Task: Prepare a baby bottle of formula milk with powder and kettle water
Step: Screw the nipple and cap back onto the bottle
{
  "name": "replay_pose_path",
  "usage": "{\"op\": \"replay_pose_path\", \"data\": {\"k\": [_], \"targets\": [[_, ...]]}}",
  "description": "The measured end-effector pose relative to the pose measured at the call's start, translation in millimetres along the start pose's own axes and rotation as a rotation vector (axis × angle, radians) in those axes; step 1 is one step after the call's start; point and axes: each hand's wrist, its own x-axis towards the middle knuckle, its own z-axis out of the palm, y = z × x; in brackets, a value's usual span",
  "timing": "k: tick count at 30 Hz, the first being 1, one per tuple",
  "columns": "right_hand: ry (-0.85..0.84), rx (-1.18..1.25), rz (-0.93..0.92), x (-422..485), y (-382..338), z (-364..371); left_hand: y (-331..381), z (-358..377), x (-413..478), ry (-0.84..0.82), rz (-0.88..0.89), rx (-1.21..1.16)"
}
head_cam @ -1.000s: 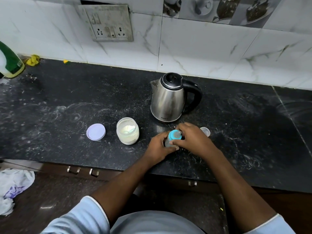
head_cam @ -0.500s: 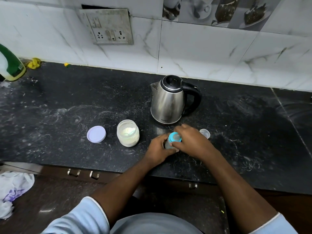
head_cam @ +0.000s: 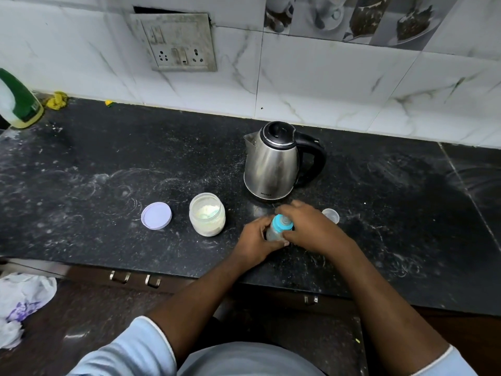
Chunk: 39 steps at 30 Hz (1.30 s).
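A small clear baby bottle stands on the black counter, just in front of the steel kettle. My left hand grips the bottle's body. My right hand grips its blue teat ring from the right, with the clear teat showing on top. An open jar of white formula powder stands to the left of the bottle, and its lilac lid lies flat further left. The bottle's clear cap sits behind my right hand.
A green and white bottle stands at the counter's far left by a yellow scrap. A wall socket is above the counter. Drawer handles run under the front edge. A crumpled white cloth lies on the floor, lower left.
Both hands stay on the bottle. My right hand has shifted slightly round the blue ring, showing more of the teat. The view has tilted up a little.
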Motion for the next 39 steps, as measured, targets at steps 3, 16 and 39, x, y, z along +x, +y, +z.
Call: {"op": "replay_pose_path", "data": {"k": [3, 16, 39], "targets": [[0.076, -0.195, 0.043, 5.4, -8.3, 0.4, 2.2, -0.6, -0.8, -0.011, -0.015, 0.006], [0.081, -0.239, -0.025, 5.2, -15.5, 2.3, 4.4, -1.2, -2.2, -0.014, -0.005, -0.016], [0.206, -0.289, 0.060, 3.1, -17.3, 15.2, 6.0, -0.3, -5.5, 0.006, -0.023, -0.027]]}}
